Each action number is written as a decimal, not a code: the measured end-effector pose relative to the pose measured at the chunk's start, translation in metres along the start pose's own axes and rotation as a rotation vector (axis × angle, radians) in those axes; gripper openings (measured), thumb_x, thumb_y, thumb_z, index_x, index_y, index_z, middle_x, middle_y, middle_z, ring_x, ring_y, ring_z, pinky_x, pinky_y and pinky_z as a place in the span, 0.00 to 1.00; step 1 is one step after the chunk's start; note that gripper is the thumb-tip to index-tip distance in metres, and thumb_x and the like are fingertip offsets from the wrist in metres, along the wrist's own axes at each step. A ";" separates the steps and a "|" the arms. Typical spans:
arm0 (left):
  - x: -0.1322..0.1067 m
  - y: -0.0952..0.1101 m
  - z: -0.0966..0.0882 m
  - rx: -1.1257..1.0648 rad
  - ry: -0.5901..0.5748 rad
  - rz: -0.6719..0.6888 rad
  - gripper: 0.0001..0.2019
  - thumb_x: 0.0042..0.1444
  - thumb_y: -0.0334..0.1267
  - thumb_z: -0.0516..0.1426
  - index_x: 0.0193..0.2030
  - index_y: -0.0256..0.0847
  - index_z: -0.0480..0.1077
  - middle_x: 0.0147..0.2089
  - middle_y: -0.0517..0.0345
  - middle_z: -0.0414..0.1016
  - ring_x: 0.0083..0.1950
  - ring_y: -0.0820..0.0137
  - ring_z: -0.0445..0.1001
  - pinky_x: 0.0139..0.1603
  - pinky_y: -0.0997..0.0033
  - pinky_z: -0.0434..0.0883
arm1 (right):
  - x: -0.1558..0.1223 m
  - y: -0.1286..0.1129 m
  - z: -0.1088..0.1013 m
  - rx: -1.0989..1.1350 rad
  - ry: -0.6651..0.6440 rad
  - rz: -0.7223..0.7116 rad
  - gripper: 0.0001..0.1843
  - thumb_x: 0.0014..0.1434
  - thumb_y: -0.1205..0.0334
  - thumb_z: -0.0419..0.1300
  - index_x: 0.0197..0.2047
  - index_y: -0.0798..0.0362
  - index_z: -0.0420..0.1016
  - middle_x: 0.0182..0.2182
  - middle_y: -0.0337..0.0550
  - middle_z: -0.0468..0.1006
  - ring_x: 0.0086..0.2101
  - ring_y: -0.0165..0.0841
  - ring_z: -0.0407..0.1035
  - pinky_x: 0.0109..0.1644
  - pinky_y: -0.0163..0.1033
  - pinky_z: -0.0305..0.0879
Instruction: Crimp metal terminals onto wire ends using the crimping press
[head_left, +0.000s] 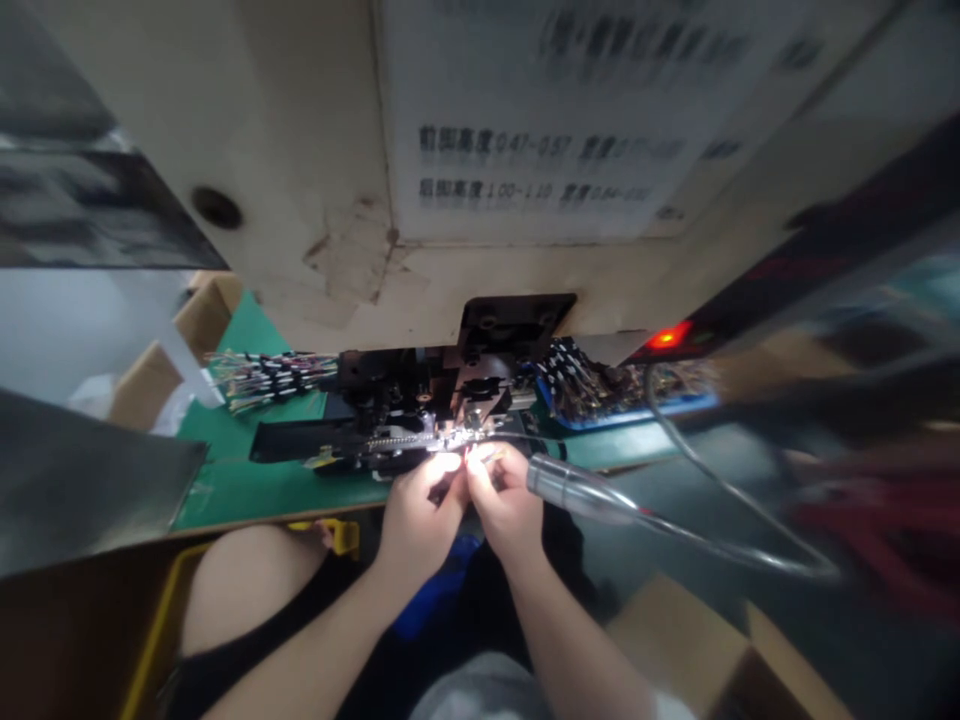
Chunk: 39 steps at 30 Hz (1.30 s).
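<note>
Both hands meet at the lit working point of a terminal crimping machine [480, 400]. My left hand [418, 515] is closed, its thumb and forefinger pinched close to the press. Beside it, touching or nearly so, my right hand [511, 505] pinches a thin reddish wire [467, 456], mostly hidden by the fingers. The left fingertips seem to be on the same wire, though glare blurs the detail. A strip of small metal terminals [401, 442] runs in from the left to the bright spot. Just right of my right hand is a silver gooseneck lamp [574, 487].
A wire bundle [274, 380] lies on the green table [217, 490] at left. More wires [581, 385] sit in a blue tray [637, 412] at right. The machine housing [315, 200] hangs overhead, with a red light [667, 337]. A cardboard box [682, 640] stands lower right.
</note>
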<state>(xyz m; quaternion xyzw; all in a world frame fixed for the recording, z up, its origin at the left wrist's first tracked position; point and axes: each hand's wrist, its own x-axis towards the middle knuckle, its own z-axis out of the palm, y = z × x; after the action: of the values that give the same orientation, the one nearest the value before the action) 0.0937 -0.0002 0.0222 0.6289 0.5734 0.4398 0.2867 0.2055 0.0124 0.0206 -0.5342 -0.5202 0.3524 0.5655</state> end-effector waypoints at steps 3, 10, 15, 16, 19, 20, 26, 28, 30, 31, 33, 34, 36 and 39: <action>-0.003 -0.002 0.002 0.071 0.047 0.076 0.08 0.60 0.38 0.56 0.38 0.41 0.76 0.35 0.55 0.82 0.36 0.66 0.80 0.36 0.72 0.75 | -0.001 0.002 -0.001 -0.033 -0.005 0.001 0.04 0.56 0.61 0.61 0.33 0.52 0.73 0.19 0.33 0.67 0.20 0.27 0.62 0.25 0.34 0.64; -0.006 -0.006 0.003 0.157 0.091 0.135 0.07 0.60 0.37 0.56 0.39 0.42 0.76 0.37 0.56 0.82 0.37 0.66 0.81 0.38 0.72 0.75 | -0.002 0.003 -0.001 -0.068 0.020 -0.019 0.07 0.55 0.61 0.62 0.38 0.52 0.78 0.28 0.39 0.78 0.25 0.30 0.69 0.33 0.38 0.72; -0.004 -0.005 0.002 0.173 0.112 0.150 0.07 0.60 0.36 0.56 0.40 0.42 0.76 0.37 0.56 0.82 0.38 0.66 0.81 0.40 0.72 0.75 | -0.001 0.001 0.000 -0.030 0.007 0.000 0.08 0.56 0.62 0.62 0.39 0.51 0.79 0.34 0.41 0.82 0.34 0.35 0.76 0.46 0.44 0.75; -0.004 -0.005 0.001 0.176 0.111 0.149 0.07 0.59 0.36 0.56 0.40 0.42 0.76 0.37 0.57 0.82 0.38 0.66 0.81 0.40 0.72 0.75 | -0.001 0.000 0.000 -0.025 0.003 -0.001 0.09 0.55 0.62 0.62 0.40 0.51 0.79 0.36 0.41 0.82 0.36 0.36 0.76 0.47 0.44 0.74; -0.003 -0.004 0.001 0.180 0.106 0.145 0.07 0.59 0.35 0.56 0.41 0.43 0.76 0.38 0.57 0.82 0.38 0.66 0.81 0.40 0.72 0.75 | 0.001 0.000 -0.001 -0.016 -0.011 0.004 0.09 0.55 0.62 0.62 0.40 0.51 0.79 0.36 0.41 0.83 0.37 0.37 0.77 0.48 0.44 0.75; -0.003 -0.005 0.001 0.179 0.106 0.144 0.07 0.59 0.35 0.56 0.41 0.43 0.76 0.39 0.57 0.82 0.39 0.66 0.81 0.40 0.72 0.75 | 0.001 0.000 -0.001 -0.016 -0.013 0.004 0.08 0.55 0.62 0.62 0.40 0.51 0.79 0.36 0.42 0.83 0.37 0.37 0.77 0.47 0.43 0.75; -0.002 -0.006 0.002 0.184 0.123 0.154 0.07 0.59 0.35 0.56 0.41 0.42 0.76 0.38 0.57 0.82 0.38 0.66 0.81 0.40 0.72 0.75 | 0.002 0.000 -0.001 -0.035 -0.027 -0.005 0.08 0.56 0.62 0.62 0.40 0.52 0.80 0.36 0.41 0.83 0.37 0.36 0.77 0.47 0.43 0.75; -0.002 -0.006 0.002 0.181 0.117 0.156 0.07 0.60 0.35 0.56 0.40 0.42 0.76 0.37 0.57 0.82 0.37 0.66 0.81 0.39 0.72 0.74 | 0.002 0.000 -0.001 -0.029 -0.023 -0.027 0.09 0.56 0.62 0.62 0.40 0.51 0.80 0.37 0.42 0.82 0.38 0.36 0.77 0.48 0.43 0.74; -0.002 -0.007 0.002 0.182 0.109 0.158 0.07 0.60 0.37 0.56 0.40 0.42 0.76 0.36 0.57 0.82 0.36 0.66 0.81 0.38 0.73 0.74 | 0.001 0.001 -0.001 -0.023 -0.019 -0.030 0.09 0.56 0.61 0.62 0.41 0.51 0.80 0.35 0.42 0.82 0.37 0.36 0.76 0.45 0.42 0.75; -0.003 -0.007 0.001 0.184 0.105 0.159 0.07 0.61 0.37 0.56 0.40 0.42 0.76 0.36 0.57 0.82 0.36 0.66 0.80 0.38 0.73 0.74 | 0.000 0.002 -0.001 -0.024 -0.021 -0.022 0.10 0.56 0.60 0.63 0.41 0.51 0.79 0.33 0.41 0.81 0.34 0.35 0.75 0.41 0.41 0.75; -0.003 -0.007 0.001 0.189 0.106 0.160 0.07 0.61 0.37 0.56 0.39 0.42 0.76 0.36 0.56 0.82 0.36 0.66 0.80 0.38 0.72 0.74 | -0.001 0.003 -0.002 -0.028 -0.031 0.007 0.11 0.55 0.60 0.63 0.42 0.52 0.79 0.25 0.37 0.75 0.25 0.31 0.70 0.31 0.37 0.72; -0.003 -0.007 0.001 0.190 0.104 0.159 0.07 0.61 0.37 0.56 0.39 0.42 0.76 0.36 0.56 0.82 0.36 0.66 0.80 0.37 0.72 0.74 | -0.001 0.004 -0.002 -0.031 -0.036 0.020 0.11 0.55 0.60 0.64 0.42 0.52 0.78 0.21 0.34 0.71 0.22 0.29 0.66 0.27 0.35 0.69; -0.003 -0.007 0.001 0.189 0.098 0.153 0.07 0.60 0.36 0.56 0.39 0.42 0.75 0.36 0.56 0.82 0.36 0.66 0.80 0.37 0.72 0.73 | -0.002 0.005 -0.002 -0.037 -0.037 0.023 0.11 0.55 0.60 0.64 0.42 0.52 0.77 0.19 0.31 0.64 0.19 0.27 0.60 0.23 0.33 0.64; -0.003 -0.007 0.002 0.180 0.079 0.147 0.07 0.60 0.36 0.56 0.40 0.42 0.76 0.36 0.57 0.82 0.37 0.66 0.80 0.37 0.73 0.73 | -0.001 0.005 -0.002 -0.044 -0.016 -0.008 0.08 0.55 0.61 0.63 0.39 0.53 0.76 0.18 0.30 0.62 0.19 0.26 0.58 0.22 0.32 0.62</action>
<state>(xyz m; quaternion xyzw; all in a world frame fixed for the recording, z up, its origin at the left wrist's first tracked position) 0.0923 -0.0017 0.0149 0.6746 0.5740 0.4307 0.1732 0.2078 0.0114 0.0161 -0.5419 -0.5343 0.3428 0.5508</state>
